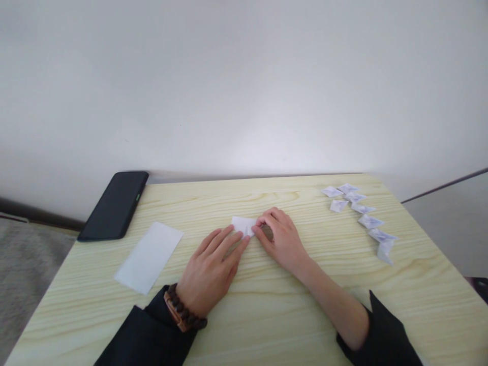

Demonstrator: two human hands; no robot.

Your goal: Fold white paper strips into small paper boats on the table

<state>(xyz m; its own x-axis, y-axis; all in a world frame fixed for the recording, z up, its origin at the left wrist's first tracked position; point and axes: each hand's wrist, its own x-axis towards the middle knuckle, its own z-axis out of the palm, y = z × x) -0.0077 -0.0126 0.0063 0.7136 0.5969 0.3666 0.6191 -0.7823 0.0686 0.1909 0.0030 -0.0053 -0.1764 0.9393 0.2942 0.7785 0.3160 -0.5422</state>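
A small white piece of folded paper (243, 222) lies on the table between my two hands. My left hand (211, 259) rests flat with its fingers stretched out, the tips touching the near left part of the paper. At the right edge, my right hand (280, 236) pinches the paper between thumb and fingers. The fingertips partly cover the folds, so their exact shape is hidden. To the left of my left hand lies a flat white sheet of paper (149, 258).
The pale wooden table (290, 315) meets a white wall at its back. A black tablet-like device (114, 206) lies at the back left. Several small folded white paper pieces (369, 221) form a loose line at the right.
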